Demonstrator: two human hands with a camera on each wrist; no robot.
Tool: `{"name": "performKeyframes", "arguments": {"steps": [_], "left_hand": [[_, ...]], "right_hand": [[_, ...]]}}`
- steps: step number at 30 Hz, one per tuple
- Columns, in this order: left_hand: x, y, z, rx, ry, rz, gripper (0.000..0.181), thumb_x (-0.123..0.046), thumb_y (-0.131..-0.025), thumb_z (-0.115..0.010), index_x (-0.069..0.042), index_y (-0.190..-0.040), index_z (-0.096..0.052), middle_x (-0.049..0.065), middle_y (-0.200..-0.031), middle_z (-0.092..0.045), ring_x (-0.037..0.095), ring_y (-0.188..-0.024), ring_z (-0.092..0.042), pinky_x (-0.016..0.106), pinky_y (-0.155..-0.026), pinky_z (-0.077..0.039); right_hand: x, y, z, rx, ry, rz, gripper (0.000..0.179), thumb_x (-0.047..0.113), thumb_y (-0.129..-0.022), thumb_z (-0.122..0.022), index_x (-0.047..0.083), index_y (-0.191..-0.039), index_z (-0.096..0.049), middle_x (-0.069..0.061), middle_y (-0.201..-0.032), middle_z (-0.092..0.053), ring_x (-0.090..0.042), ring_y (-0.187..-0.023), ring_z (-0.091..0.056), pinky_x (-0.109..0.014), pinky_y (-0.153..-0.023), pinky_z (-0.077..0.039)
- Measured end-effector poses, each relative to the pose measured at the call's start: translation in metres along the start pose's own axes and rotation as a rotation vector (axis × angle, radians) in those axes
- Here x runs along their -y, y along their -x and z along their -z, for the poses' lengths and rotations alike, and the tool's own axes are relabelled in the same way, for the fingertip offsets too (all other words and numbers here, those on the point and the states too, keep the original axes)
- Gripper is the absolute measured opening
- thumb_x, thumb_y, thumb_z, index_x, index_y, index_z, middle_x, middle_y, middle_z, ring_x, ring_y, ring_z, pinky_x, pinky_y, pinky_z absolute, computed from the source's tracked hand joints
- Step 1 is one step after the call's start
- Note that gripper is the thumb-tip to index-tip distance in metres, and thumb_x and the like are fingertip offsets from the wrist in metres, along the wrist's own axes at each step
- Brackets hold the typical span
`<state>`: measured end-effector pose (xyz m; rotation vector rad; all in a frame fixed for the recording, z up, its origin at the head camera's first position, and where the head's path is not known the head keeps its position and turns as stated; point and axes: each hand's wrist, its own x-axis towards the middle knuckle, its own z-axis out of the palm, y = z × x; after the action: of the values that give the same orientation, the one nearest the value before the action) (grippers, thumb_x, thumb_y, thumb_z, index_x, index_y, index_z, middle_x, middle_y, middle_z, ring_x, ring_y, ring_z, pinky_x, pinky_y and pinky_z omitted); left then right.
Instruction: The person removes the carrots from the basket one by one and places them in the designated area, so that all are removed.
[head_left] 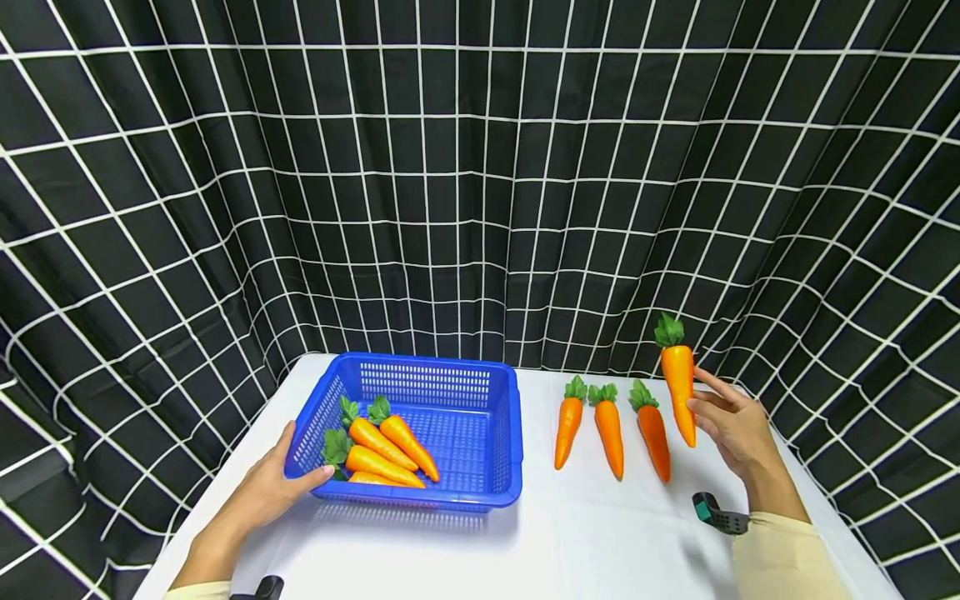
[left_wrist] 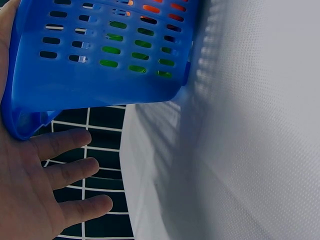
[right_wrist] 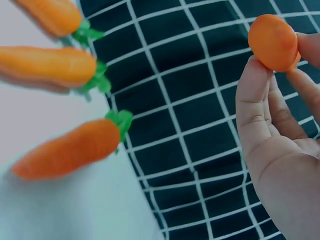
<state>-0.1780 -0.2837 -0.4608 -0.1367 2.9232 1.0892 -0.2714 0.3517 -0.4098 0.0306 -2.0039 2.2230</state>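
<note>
My right hand (head_left: 733,423) pinches an orange carrot (head_left: 678,383) between thumb and fingers, raised with its green leaves up and tip down. In the right wrist view the held carrot (right_wrist: 271,42) is seen end-on at the fingertips. Beside it, three carrots lie in a row on the table: a left one (head_left: 569,429), a middle one (head_left: 609,435) and a darker right one (head_left: 655,440). My left hand (head_left: 262,486) holds the left front corner of a blue basket (head_left: 504,433), thumb over the rim, other fingers stretched along the outside. Several carrots (head_left: 382,446) lie in its left part.
The white table (head_left: 600,542) runs back to a black curtain with a white grid (head_left: 480,208), which also stands at both sides. A dark wrist strap (head_left: 723,517) sits on the right wrist.
</note>
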Motion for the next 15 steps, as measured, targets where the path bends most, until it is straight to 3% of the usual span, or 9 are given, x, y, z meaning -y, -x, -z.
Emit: {"name": "performKeyframes", "arguments": {"steps": [12, 15], "left_hand": [[0.001, 0.000, -0.001, 0.002, -0.004, 0.013, 0.111, -0.058, -0.085, -0.064, 0.000, -0.153, 0.004, 0.038, -0.147, -0.021, 0.054, -0.129, -0.031, 0.066, -0.101, -0.027], [0.000, 0.000, -0.001, -0.002, 0.001, 0.012, 0.111, -0.058, -0.085, -0.064, -0.001, -0.153, 0.003, 0.038, -0.147, -0.022, 0.054, -0.128, -0.033, 0.066, -0.100, -0.028]], "right_hand": [[-0.029, -0.012, 0.032, 0.007, -0.051, -0.094, 0.061, 0.004, -0.085, -0.074, 0.017, -0.140, -0.054, 0.003, -0.094, -0.066, -0.010, -0.083, -0.065, -0.025, -0.073, -0.055], [-0.038, -0.014, 0.040, 0.006, -0.052, -0.103, 0.053, 0.001, -0.086, -0.071, 0.021, -0.134, -0.061, 0.004, -0.091, -0.068, -0.010, -0.081, -0.066, -0.025, -0.071, -0.055]]}}
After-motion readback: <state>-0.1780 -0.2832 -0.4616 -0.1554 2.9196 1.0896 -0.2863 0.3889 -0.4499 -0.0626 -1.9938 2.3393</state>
